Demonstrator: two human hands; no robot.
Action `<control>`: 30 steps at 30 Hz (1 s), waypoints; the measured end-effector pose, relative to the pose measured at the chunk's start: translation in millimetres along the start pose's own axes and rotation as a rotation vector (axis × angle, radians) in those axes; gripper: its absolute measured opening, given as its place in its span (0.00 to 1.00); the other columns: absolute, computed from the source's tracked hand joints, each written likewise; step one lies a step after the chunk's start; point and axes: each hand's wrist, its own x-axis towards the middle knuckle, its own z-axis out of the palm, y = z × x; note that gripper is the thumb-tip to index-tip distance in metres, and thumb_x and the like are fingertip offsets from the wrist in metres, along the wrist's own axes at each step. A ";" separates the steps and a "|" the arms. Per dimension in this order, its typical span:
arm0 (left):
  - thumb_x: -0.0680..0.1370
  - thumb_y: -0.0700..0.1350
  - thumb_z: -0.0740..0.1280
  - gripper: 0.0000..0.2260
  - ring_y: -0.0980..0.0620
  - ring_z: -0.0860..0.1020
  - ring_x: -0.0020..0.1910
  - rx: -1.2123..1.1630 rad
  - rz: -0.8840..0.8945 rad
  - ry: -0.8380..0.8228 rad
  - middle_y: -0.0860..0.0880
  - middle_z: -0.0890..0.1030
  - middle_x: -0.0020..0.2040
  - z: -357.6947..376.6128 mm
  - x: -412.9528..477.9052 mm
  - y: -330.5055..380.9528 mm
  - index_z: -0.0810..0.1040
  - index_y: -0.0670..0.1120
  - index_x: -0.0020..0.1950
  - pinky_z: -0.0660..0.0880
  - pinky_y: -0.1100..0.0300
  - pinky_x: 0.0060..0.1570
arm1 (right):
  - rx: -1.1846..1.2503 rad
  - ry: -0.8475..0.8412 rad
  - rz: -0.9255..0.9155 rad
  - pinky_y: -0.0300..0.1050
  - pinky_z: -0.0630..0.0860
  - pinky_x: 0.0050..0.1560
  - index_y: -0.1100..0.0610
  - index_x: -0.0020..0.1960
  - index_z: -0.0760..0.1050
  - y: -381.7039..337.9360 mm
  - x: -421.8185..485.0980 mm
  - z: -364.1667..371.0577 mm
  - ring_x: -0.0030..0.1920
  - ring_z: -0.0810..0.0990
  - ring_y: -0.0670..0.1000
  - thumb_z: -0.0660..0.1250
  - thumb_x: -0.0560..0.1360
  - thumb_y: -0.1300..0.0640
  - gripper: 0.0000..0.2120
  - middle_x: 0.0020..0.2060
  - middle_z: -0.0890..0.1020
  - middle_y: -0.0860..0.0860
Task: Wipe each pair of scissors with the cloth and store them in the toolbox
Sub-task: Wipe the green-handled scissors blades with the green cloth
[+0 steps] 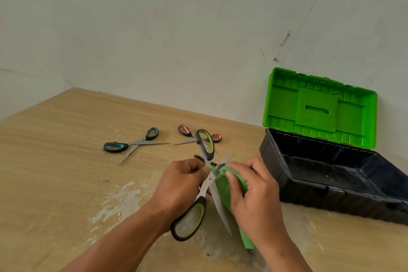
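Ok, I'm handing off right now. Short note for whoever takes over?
Left hand grips the green-handled scissors, blades open. Right hand holds the green cloth against one blade.
Blue-handled scissors and pink-handled scissors lie on the table beyond the hands. Toolbox is open at right, no scissors visible inside.
Done: none stored.
Left: finish this wipe, store it, then the other two.

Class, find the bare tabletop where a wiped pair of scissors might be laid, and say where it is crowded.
Bare wood lies left of the blue-handled scissors, and between them and the left hand. Crowded: the pink-handled scissors just behind the held green-handled scissors and cloth; only a narrow gap separates the right hand from the toolbox.
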 end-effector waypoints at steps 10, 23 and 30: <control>0.73 0.35 0.69 0.06 0.54 0.73 0.27 0.282 0.226 -0.180 0.50 0.79 0.30 3.1 -5.3 -8.0 0.82 0.44 0.47 0.70 0.61 0.29 | 0.111 -0.052 0.003 0.37 0.77 0.45 0.57 0.56 0.85 -1.4 0.3 4.7 0.45 0.78 0.44 0.71 0.78 0.62 0.08 0.45 0.78 0.49; 0.75 0.35 0.71 0.08 0.58 0.71 0.23 0.190 0.157 -0.125 0.51 0.80 0.29 -1.5 -7.5 2.8 0.85 0.46 0.50 0.67 0.66 0.25 | 0.099 0.025 0.029 0.34 0.77 0.47 0.56 0.53 0.84 6.1 2.4 -4.5 0.45 0.80 0.43 0.71 0.78 0.62 0.06 0.45 0.79 0.49; 0.76 0.38 0.72 0.08 0.53 0.81 0.31 0.233 0.294 0.090 0.46 0.85 0.36 -10.2 -3.2 14.8 0.84 0.52 0.44 0.79 0.61 0.34 | 0.425 0.155 0.588 0.42 0.80 0.54 0.49 0.55 0.81 13.3 7.4 -11.6 0.50 0.83 0.41 0.71 0.79 0.55 0.06 0.47 0.85 0.44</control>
